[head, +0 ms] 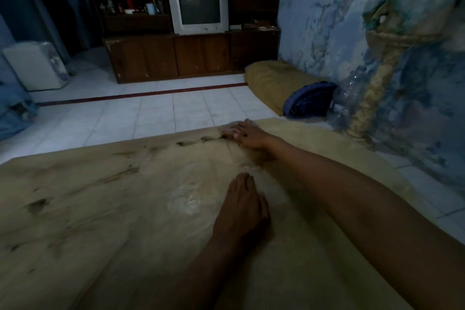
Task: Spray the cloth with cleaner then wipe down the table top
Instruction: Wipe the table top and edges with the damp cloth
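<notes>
1. Cloth, small and pale, lies at the far edge of the table top, under the right hand.
2. Right hand: it reaches to that far edge with the arm stretched out, fingers straight and close together, pressing flat on the cloth. I cannot tell whether the thumb tucks round any of it.
3. Left hand: it rests palm down near the middle of the table top, nearer the person than the cloth, fingers straight and together, holding nothing.
4. No spray bottle shows anywhere on the table top, so the spraying step is probably finished. A wet-looking sheen just left of the left hand suggests the middle has already been wiped.
5. Dark smears remain along the far edge left of the cloth, and more blotches lie toward the table top's left side. My judgement is that wiping is under way but far from complete, with the left half still to do.
6. Beyond the table top's far edge stand a television and a wooden cabinet.
</notes>
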